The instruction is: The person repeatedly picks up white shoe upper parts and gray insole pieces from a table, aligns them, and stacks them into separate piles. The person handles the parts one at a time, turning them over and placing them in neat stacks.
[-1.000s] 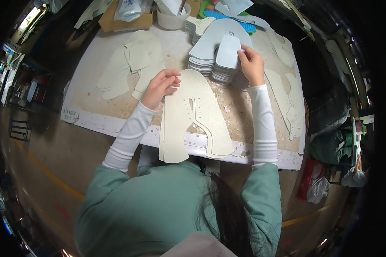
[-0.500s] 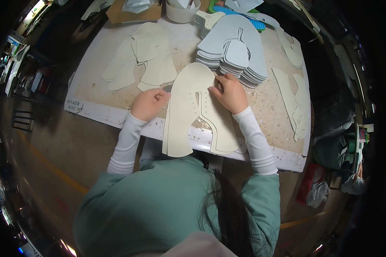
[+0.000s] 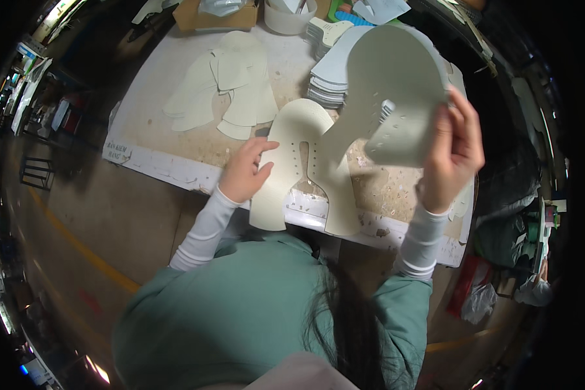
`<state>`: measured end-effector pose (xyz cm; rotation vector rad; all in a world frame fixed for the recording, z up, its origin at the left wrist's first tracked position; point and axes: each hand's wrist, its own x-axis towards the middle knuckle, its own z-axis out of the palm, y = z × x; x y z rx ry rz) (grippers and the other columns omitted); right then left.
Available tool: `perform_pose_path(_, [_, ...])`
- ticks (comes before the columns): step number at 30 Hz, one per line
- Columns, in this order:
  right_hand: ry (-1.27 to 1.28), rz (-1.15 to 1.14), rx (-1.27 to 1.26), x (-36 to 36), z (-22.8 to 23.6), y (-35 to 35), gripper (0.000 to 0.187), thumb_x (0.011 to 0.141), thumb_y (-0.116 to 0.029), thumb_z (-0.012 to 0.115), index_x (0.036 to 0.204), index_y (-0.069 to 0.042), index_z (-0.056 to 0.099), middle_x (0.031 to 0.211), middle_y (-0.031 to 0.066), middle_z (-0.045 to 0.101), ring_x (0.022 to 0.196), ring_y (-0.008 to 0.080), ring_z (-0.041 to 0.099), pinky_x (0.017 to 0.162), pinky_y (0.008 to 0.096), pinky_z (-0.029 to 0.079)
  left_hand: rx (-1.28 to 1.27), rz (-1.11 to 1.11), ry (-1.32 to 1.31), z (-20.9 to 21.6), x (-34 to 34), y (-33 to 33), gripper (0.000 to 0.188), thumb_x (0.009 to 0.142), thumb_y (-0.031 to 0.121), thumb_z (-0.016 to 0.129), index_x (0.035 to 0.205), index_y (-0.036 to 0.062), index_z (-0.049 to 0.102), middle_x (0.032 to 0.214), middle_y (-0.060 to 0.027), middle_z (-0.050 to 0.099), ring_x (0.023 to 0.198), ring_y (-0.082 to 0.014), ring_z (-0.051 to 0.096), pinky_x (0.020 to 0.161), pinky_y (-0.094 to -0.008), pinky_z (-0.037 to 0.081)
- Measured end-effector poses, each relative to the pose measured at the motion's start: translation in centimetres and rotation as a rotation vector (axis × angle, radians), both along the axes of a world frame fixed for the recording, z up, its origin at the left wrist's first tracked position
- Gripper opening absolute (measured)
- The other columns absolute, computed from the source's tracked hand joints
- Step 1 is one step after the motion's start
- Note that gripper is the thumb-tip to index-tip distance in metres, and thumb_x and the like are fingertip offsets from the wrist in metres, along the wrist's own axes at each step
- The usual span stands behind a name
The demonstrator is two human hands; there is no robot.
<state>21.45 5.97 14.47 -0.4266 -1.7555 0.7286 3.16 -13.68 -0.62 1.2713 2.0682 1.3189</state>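
A cream shoe-upper piece [image 3: 400, 84] with rows of punched holes is raised above the table, its edge pinched in my right hand [image 3: 454, 153]. It partly hides the blue-grey stack behind it. Flat in front of me lies another cream shoe-upper piece [image 3: 279, 185], U-shaped with a slot and holes down its middle, and its legs reach over the table's front edge. My left hand [image 3: 246, 170] rests at that piece's left edge, fingers apart and gripping nothing. A small dark grey thing [image 3: 263, 132] shows by its fingertips; its kind is unclear.
Loose cream pieces [image 3: 237, 81] overlap on the table's [image 3: 153, 114] left side. Behind the raised piece stands a stack of blue-grey pieces [image 3: 328, 88], with a smaller cream stack [image 3: 328, 32] beyond. A cardboard box [image 3: 214, 18] and a white tub [image 3: 289, 19] sit at the far edge.
My right hand has lifted one cream shoe-upper piece off the other and carried it up to the right. My left hand has moved slightly right, its fingers spreading onto the lower piece's edge.
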Motion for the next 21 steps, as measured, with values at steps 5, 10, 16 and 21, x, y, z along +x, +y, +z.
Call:
perform_pose_path(5, [0.017,0.078,-0.023,2.5,2.8,-1.2,0.027,0.089,-0.002,0.053,0.116,0.002,0.056,0.098,0.0129,0.066,0.088,0.012,0.061,0.08,0.0203,0.045,-0.057,-0.159,-0.188,1.2,-3.9,-2.5,0.038,0.078,0.0,0.056,0.116,0.0064,0.056,0.113,-0.0036,0.052,0.063,-0.0053,0.04,0.06,-0.0169,0.039])
perform_pose_path(10, [0.123,0.251,-0.298,3.8,2.5,-1.6,0.029,0.09,-0.003,0.052,0.118,0.003,0.054,0.102,0.0133,0.064,0.092,0.0138,0.061,0.08,0.0223,0.047,-0.127,-0.236,-0.193,2.1,-5.8,-3.4,0.042,0.079,-0.003,0.052,0.121,0.0043,0.054,0.114,-0.0002,0.049,0.064,-0.0026,0.033,0.061,-0.0143,0.034])
perform_pose_path(16, [-0.052,0.388,-0.675,0.1,-7.1,0.4,0.029,0.09,-0.009,0.055,0.118,0.0,0.052,0.09,0.0033,0.061,0.077,0.0066,0.055,0.071,0.0201,0.044,-0.102,-0.261,-0.084,1.7,-5.2,-0.6,0.044,0.076,-0.003,0.052,0.118,0.0091,0.057,0.106,-0.0006,0.053,0.063,-0.0072,0.036,0.058,-0.018,0.037])
perform_pose_path(21, [-0.518,0.284,-0.802,-0.6,-14.6,2.8,0.028,0.086,-0.008,0.055,0.113,-0.004,0.06,0.079,0.0003,0.063,0.066,0.0045,0.051,0.059,0.0188,0.04,-0.083,-0.188,0.114,2.9,-6.0,0.2,0.036,0.079,0.0,0.053,0.114,0.0079,0.059,0.107,-0.002,0.058,0.074,-0.008,0.048,0.065,-0.0203,0.041])
